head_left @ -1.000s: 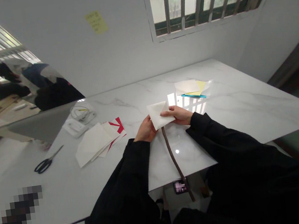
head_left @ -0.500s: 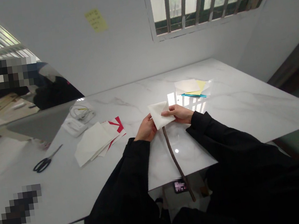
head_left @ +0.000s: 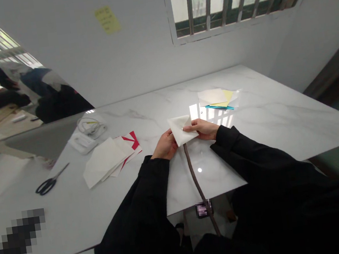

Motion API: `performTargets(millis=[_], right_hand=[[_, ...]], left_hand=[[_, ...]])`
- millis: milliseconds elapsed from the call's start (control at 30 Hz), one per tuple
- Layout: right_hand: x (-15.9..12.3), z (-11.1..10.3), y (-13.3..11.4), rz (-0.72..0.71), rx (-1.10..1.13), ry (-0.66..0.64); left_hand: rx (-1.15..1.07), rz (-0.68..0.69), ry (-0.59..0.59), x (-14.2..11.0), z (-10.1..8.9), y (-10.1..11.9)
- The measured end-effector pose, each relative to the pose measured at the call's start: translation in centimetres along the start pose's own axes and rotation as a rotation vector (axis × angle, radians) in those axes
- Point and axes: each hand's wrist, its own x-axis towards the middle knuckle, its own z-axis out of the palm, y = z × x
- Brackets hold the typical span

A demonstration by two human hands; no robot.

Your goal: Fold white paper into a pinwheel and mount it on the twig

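A folded white paper (head_left: 180, 129) is held above the white marble table (head_left: 260, 131) between both hands. My left hand (head_left: 165, 146) pinches its lower left edge. My right hand (head_left: 203, 129) grips its right side with the fingers closed on the fold. A thin dark brown stick (head_left: 195, 180) hangs down from under the paper, past the table's front edge toward my lap. Both arms wear black sleeves.
White and red paper sheets (head_left: 111, 159) lie to the left, black scissors (head_left: 47, 185) further left. A coiled white cable (head_left: 90, 128) sits behind them. White, yellow and blue sheets (head_left: 218, 98) lie at the back right. A wall mirror at left shows other people.
Both hands keep their hold on the paper. The stick's lower end has swung slightly to the left; the view has shifted a little.
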Motion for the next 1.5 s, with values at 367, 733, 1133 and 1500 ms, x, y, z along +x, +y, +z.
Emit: performTargets(millis=[367, 733, 1133, 1500], right_hand=[[-0.5, 0.0, -0.6, -0.059, 0.061, -0.001], [-0.1, -0.2, -0.6, -0.077, 0.046, 0.13], [0.3, 0.3, 0.2, -0.263, -0.069, 0.133], [0.2, 0.5, 0.5, -0.302, -0.197, 0.136]], left_hand=[[0.004, -0.029, 0.085, -0.2, -0.8, 0.5], [0.446, 0.173, 0.55, 0.8, -3.0, 1.1], [0.332, 0.323, 0.221, -0.5, 0.1, 1.9], [0.273, 0.278, 0.17, -0.1, -0.5, 0.7]])
